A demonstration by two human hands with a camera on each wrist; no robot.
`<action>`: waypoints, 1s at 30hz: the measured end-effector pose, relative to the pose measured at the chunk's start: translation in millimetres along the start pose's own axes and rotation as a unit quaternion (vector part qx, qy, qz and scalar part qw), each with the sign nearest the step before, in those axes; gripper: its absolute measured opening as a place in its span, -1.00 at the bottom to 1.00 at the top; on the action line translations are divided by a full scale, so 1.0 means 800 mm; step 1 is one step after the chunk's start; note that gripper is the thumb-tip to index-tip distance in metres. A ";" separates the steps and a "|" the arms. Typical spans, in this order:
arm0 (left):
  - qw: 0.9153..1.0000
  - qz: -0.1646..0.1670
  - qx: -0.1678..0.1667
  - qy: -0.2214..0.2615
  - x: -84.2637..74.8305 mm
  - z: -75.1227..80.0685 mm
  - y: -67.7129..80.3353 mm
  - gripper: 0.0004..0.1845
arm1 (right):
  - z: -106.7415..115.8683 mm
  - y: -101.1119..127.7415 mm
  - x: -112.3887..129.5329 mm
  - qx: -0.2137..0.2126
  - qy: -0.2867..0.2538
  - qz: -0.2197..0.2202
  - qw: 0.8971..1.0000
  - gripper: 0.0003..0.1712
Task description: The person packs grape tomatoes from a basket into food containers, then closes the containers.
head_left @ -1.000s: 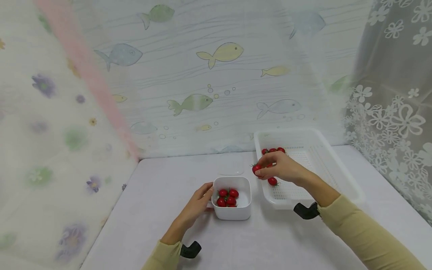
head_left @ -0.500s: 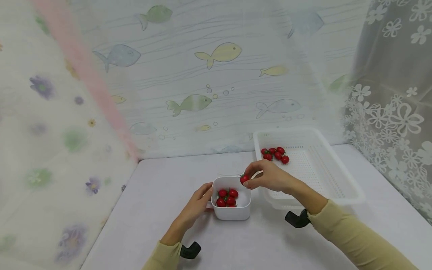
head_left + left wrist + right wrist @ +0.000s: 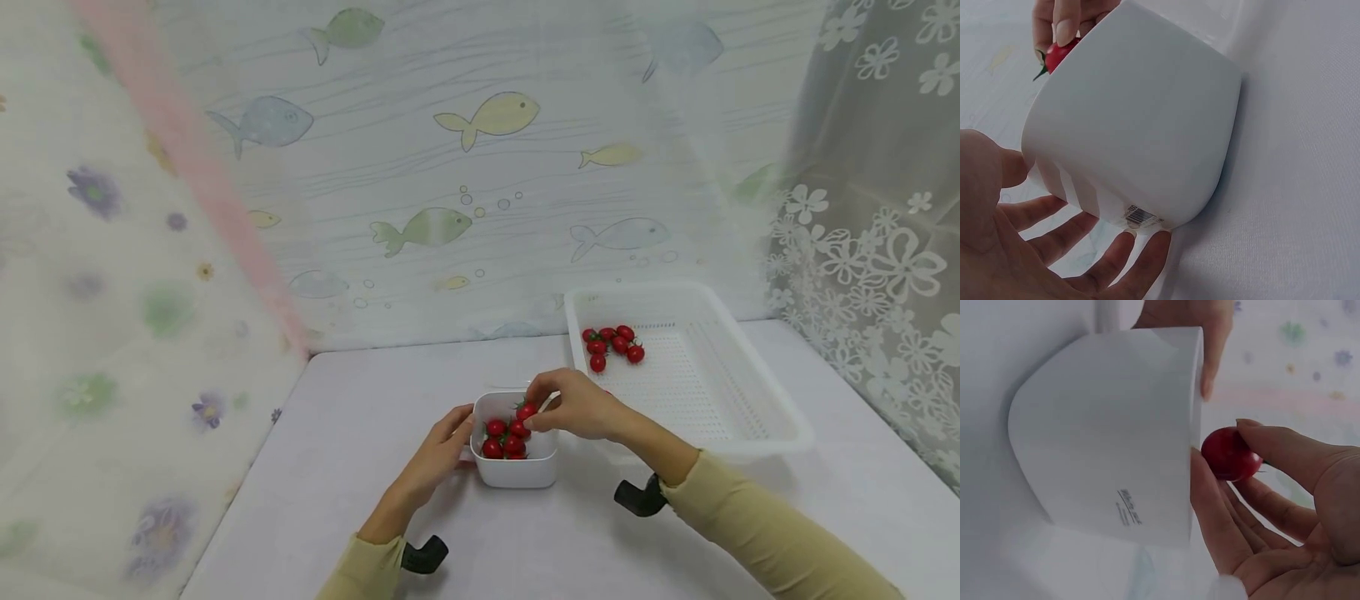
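Note:
My right hand (image 3: 573,406) pinches a cherry tomato (image 3: 1232,454) between thumb and fingers at the rim of a white square container (image 3: 516,475). In the head view this tomato overlaps the others inside. Several cherry tomatoes (image 3: 496,428) with green stems lie in the container, gathered toward its left side. My left hand (image 3: 438,450) rests against the container's left wall, its fingers spread and fingertips touching the side near a barcode label (image 3: 1139,215). The thumb lies by the rim. The container's inside is hidden in both wrist views.
A white perforated basket (image 3: 757,392) stands on the right of the table, with several cherry tomatoes (image 3: 619,344) at its back left. A clear lid (image 3: 510,386) lies behind the container. A white cloth covers the table (image 3: 360,400); patterned curtains (image 3: 420,292) surround it.
My right hand has carried the cherry tomato leftward and down from over the basket to the container's opening. My left hand has stayed against the container.

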State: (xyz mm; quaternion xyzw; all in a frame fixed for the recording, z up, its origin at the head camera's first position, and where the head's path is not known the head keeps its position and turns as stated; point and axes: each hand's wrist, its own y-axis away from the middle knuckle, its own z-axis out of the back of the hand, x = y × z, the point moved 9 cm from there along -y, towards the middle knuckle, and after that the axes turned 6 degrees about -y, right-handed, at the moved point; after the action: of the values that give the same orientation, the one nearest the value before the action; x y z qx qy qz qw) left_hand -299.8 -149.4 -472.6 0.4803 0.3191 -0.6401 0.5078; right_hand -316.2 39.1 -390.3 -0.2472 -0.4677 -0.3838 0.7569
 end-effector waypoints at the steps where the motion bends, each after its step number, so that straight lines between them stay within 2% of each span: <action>1: 1.000 0.000 0.000 0.000 0.000 0.000 0.000 -0.43 | -0.003 -0.002 -0.001 0.001 0.003 0.002 1.000 -0.75; 13: 1.000 -0.004 -0.001 0.000 0.000 0.000 0.000 -0.44 | -0.034 -0.018 0.009 -0.004 0.067 0.044 0.997 -0.81; 21: 1.000 -0.001 -0.001 0.000 0.001 -0.001 0.000 -0.44 | -0.050 -0.034 0.008 -0.022 0.112 0.053 0.992 -0.80; 30: 1.000 -0.003 -0.002 -0.001 0.001 -0.001 0.000 -0.45 | -0.066 -0.046 -0.001 -0.032 0.160 0.016 0.986 -0.77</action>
State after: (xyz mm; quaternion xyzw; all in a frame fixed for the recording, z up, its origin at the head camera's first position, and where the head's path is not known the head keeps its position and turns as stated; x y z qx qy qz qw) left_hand -299.3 -149.2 -473.5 0.4776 0.3210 -0.6417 0.5071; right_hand -319.3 -20.9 -414.0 -0.2144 -0.3240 -0.4207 0.8198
